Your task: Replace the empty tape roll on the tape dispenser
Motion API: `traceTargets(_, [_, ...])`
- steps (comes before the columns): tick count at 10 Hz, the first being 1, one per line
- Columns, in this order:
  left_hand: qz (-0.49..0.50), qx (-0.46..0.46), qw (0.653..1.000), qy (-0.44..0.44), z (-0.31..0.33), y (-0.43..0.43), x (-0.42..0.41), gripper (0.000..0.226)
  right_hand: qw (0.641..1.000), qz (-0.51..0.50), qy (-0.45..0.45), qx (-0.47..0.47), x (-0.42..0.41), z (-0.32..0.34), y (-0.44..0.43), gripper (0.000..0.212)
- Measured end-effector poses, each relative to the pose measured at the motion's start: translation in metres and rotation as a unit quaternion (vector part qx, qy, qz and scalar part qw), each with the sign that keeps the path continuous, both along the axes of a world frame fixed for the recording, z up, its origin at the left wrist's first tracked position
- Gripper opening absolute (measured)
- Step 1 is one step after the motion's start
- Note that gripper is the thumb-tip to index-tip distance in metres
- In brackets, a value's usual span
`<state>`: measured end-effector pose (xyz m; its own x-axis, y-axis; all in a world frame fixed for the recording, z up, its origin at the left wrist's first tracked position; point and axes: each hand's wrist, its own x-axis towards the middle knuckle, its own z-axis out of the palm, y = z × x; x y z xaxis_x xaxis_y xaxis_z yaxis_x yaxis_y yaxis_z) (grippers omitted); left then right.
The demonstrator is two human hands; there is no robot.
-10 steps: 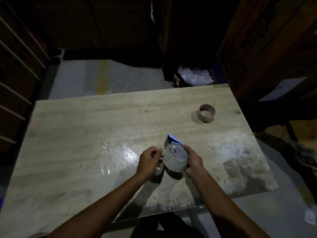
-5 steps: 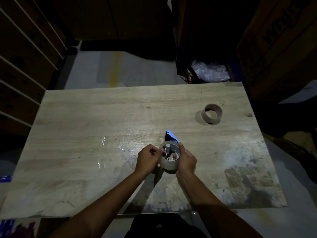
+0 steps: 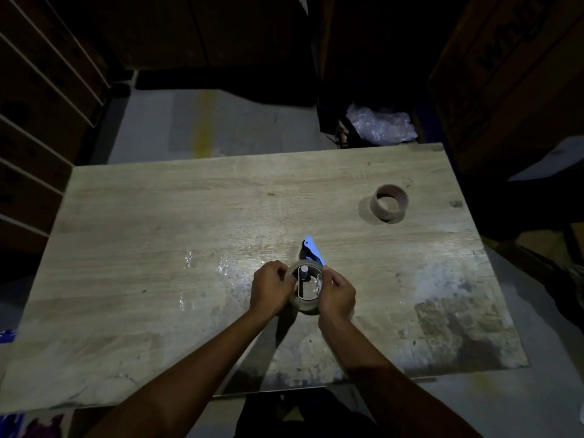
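Gripping a roll of clear tape (image 3: 305, 306) from both sides, the person holds it low over the near middle of the wooden tabletop (image 3: 158, 235). The left hand (image 3: 272, 287) is curled closed around the roll's left wall, fingers wrapped over its upper rim. The right hand (image 3: 336, 295) is closed on the roll's right wall, with the fingertips pinched at its top edge. Seen through the open centre of the roll are a pale spindle and a thin upright strip of the tape dispenser (image 3: 311, 252), so the roll sits around the dispenser's hub; how far it is seated cannot be told. The dispenser's bright blue tip sticks out just beyond the roll on its far side, pointing away from the person.

Well apart from the roll, toward the far right corner of the tabletop, the empty cardboard core (image 3: 388, 203) lies alone on the wood, its open end facing up and tilted slightly toward the camera. Past the tabletop's far edge, beyond the core, a clump of crumpled clear plastic (image 3: 379, 124) sits in the dark.
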<state>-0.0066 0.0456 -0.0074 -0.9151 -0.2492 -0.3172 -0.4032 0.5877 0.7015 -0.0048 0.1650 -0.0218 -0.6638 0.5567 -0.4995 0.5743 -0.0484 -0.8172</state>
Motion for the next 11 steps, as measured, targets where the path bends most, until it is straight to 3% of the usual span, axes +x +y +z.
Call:
traceTargets(5, [-0.048, 0.01, 0.999, 0.008, -0.017, -0.023, -0.002, 0.014, 0.969, 0.156, 0.044, 0.184, 0.005, -0.012, 0.009, 0.017])
traceTargets(6, [-0.064, 0.008, 0.998, 0.011, -0.019, -0.025, -0.002, 0.019, 0.935, 0.237, 0.059, 0.258, 0.008, -0.014, 0.015, 0.024])
traceTargets(7, [-0.11, -0.018, 0.994, 0.016, -0.015, -0.024, 0.0, 0.023, 0.881, 0.337, 0.052, 0.33, 0.014, -0.015, 0.019, 0.053])
traceTargets(8, [-0.143, -0.038, 0.988, 0.038, -0.014, -0.025, 0.002, 0.024, 0.835, 0.389, 0.053, 0.386, 0.013, -0.021, 0.023, 0.054])
traceTargets(9, [-0.154, -0.043, 0.986, 0.043, -0.013, -0.026, 0.002, 0.023, 0.823, 0.405, 0.042, 0.397, 0.012, -0.014, 0.022, 0.044])
traceTargets(11, [-0.163, -0.074, 0.981, 0.068, -0.015, -0.032, 0.002, 0.036, 0.817, 0.418, 0.07, 0.39, 0.009, -0.009, 0.02, 0.045])
